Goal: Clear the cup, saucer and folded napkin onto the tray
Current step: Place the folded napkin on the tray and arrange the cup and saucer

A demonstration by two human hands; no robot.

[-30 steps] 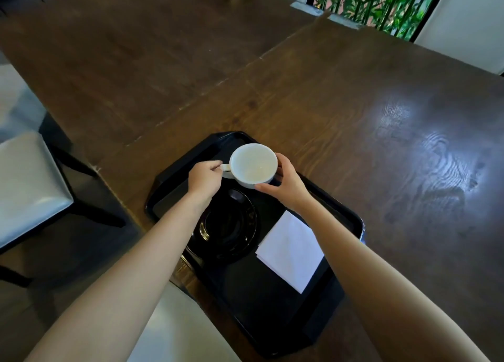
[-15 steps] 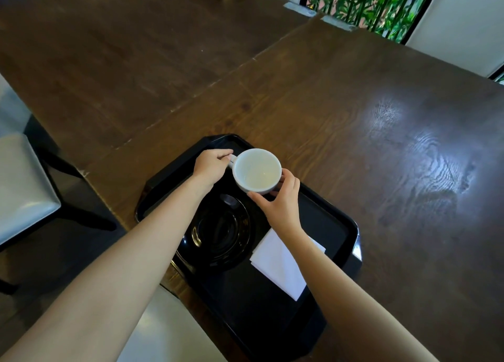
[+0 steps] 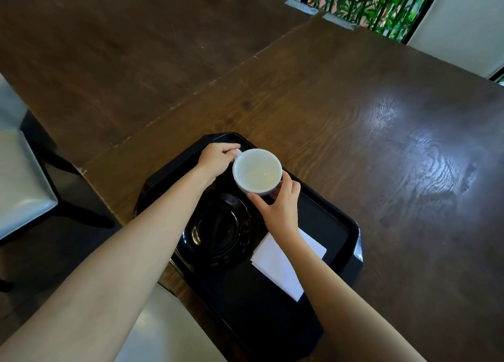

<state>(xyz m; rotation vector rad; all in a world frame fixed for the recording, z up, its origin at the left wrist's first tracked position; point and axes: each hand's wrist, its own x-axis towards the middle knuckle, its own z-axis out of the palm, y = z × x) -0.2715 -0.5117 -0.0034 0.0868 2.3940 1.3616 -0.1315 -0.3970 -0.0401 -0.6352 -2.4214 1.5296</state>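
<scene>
An empty white cup [image 3: 257, 170] is over the far part of the black tray [image 3: 341, 241]. My left hand [image 3: 216, 158] pinches its handle on the left. My right hand [image 3: 281, 204] cups its near right side from below. Whether the cup touches the tray floor is hidden by my hands. A glossy black saucer [image 3: 218, 233] lies on the tray just below the cup. A folded white napkin [image 3: 281, 266] lies on the tray to the saucer's right, partly under my right forearm.
The tray sits at the near edge of a dark wooden table [image 3: 354, 116], overhanging it slightly. A pale chair seat [image 3: 19, 181] stands at the left and another [image 3: 163, 334] directly below me. White chair backs [image 3: 463, 26] line the far side.
The cup has shifted slightly toward the tray's far right, both hands staying on it. My right hand slid further under its near side. The camera moved closer.
</scene>
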